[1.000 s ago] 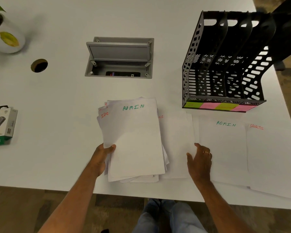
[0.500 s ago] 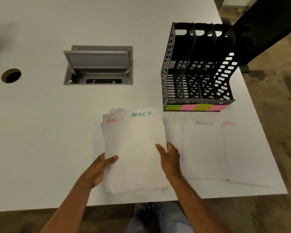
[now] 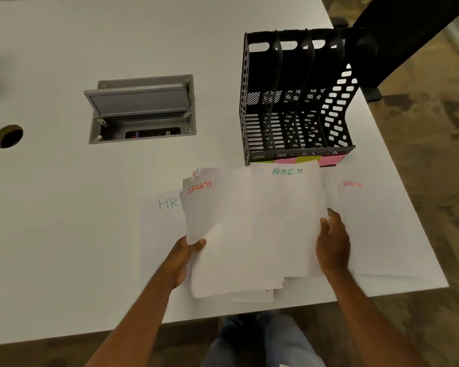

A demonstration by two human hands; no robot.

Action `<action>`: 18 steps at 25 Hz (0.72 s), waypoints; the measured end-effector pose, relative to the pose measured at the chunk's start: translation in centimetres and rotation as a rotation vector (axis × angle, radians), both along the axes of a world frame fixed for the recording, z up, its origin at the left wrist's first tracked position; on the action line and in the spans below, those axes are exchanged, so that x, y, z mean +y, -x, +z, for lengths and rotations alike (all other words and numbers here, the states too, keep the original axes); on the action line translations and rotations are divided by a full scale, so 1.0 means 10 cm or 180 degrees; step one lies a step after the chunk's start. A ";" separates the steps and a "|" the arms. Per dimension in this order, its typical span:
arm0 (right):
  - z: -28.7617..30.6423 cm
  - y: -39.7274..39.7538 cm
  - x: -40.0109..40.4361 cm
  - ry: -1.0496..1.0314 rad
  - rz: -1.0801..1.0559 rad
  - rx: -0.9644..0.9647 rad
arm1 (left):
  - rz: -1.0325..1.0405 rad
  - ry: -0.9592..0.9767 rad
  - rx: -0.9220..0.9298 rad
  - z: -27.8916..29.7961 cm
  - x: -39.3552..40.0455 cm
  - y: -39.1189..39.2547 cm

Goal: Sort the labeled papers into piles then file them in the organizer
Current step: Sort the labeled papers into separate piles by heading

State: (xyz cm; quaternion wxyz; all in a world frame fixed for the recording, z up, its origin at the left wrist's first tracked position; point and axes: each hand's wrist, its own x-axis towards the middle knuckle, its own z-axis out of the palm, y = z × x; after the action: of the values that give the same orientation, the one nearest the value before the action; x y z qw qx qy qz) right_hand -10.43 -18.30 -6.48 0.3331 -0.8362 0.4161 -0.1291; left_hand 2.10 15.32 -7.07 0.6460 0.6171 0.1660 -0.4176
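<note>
My left hand grips the lower left edge of a stack of white papers; the top sheet reads SPORTS in red. My right hand holds the right edge of a sheet marked ADMIN in green, pulled to the right off the stack. An HR sheet lies flat to the left, partly under the stack. A SPORTS sheet lies flat on the right. The black file organizer stands behind the papers, with green and pink sticky labels along its front lip.
A grey cable box with its lid raised is set into the white table. A round cable hole is at far left. The table's near edge and right corner are close to the papers. A dark chair stands behind the organizer.
My right hand took hold of the ADMIN sheet on top of the stack and slid it to the right, uncovering the SPORTS sheet beneath. The HR sheet on the table now shows.
</note>
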 end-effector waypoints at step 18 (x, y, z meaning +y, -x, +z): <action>0.05 -0.03 -0.05 -0.2120 0.0548 -0.0016 | 0.0275 -0.0103 0.0221 0.04 -0.68 0.17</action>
State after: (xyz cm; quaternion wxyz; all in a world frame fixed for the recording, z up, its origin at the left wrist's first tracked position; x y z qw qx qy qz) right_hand -10.14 -18.76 -6.02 0.5985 -0.7133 0.3624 0.0404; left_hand 0.38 8.53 -6.71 0.6472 0.6049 0.2215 -0.4077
